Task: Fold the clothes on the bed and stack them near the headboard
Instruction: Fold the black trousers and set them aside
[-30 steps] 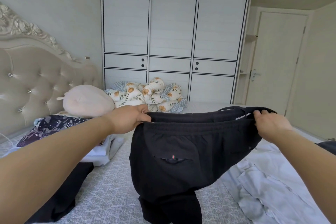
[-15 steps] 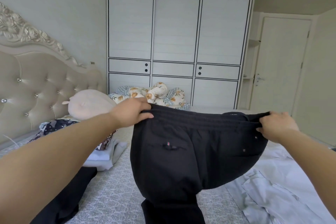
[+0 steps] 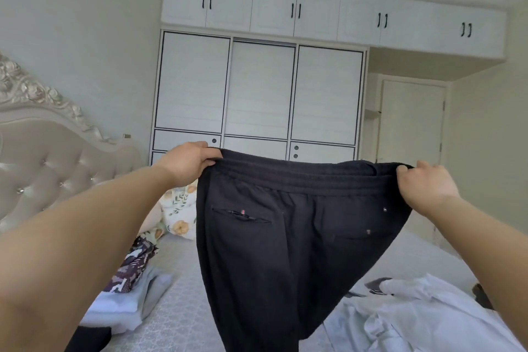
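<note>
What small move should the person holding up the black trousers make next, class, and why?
Probably bring the two hands together, folding the black trousers in half lengthwise. The left hand and right hand each grip one end of the waistband, the legs hang open and unfolded, and a folded pile already lies beside the headboard.

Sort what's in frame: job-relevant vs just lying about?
Job:
- black trousers, held up by the waistband
- left hand and right hand, gripping the waistband ends
- folded stack near the headboard
- loose white garment on the bed

Lying about:
- floral bedding
- wardrobe
- door
</note>
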